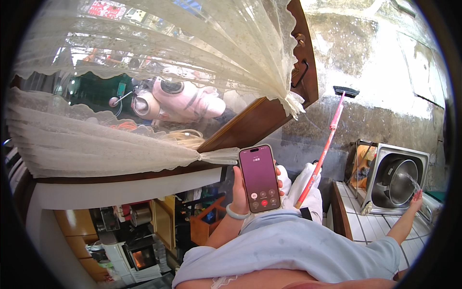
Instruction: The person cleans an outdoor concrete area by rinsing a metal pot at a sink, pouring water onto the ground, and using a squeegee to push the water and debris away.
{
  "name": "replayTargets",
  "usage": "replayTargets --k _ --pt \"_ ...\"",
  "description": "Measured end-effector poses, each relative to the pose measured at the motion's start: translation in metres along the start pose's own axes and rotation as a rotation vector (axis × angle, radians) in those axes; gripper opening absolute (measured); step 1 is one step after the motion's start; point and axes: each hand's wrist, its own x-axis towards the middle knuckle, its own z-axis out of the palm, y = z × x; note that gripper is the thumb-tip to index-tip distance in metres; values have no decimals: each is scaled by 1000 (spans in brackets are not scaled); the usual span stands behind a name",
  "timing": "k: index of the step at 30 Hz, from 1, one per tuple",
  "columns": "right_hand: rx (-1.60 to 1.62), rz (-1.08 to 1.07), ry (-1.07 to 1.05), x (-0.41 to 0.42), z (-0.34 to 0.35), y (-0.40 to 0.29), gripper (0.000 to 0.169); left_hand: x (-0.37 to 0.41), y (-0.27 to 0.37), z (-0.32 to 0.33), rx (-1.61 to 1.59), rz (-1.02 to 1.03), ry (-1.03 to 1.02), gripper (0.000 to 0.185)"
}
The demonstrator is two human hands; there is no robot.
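Observation:
My left hand (pixel 240 189), with a pale bangle at its wrist, holds a smartphone (pixel 259 178) upright, its purple screen facing me with a red round button near the bottom. At the right, my right hand (pixel 417 196) is at the edge of a stainless steel sink (pixel 423 173), where water runs down into a metal pan (pixel 402 180). Fine detail of that hand is too small to tell. A red pole (pixel 317 166) with a black brush head (pixel 345 91) leans across from my legs towards the wet concrete.
White tiles (pixel 375 225) surround the sink. A lace curtain (pixel 108 144) hangs at the left by an open wooden door (pixel 249 124), with a pink scooter (pixel 187 97) behind. An orange wooden stool (pixel 202 225) and a cabinet (pixel 164 216) stand below left.

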Motion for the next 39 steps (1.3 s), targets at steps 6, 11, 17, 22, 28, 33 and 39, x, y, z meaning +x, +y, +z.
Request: replayTargets --k 6,11,17,22,28,33,39 --pt "-3 77 72 31 -34 13 31 4 -2 10 29 -29 -2 84" --pt "18 -1 -16 56 -83 15 33 19 -8 26 75 -45 2 86" --pt "-133 -59 -10 54 -66 19 34 8 -18 13 79 16 81 82" --pt "-49 -57 153 9 -25 12 36 -1 -19 4 76 41 119 86" --pt "32 -87 52 -9 -14 -8 33 -3 -20 6 46 42 133 79" --pt "109 -64 67 -8 -15 4 30 -6 -26 9 69 42 121 78" --pt "83 -72 58 -19 -1 -4 30 -9 -25 3 55 32 83 77"
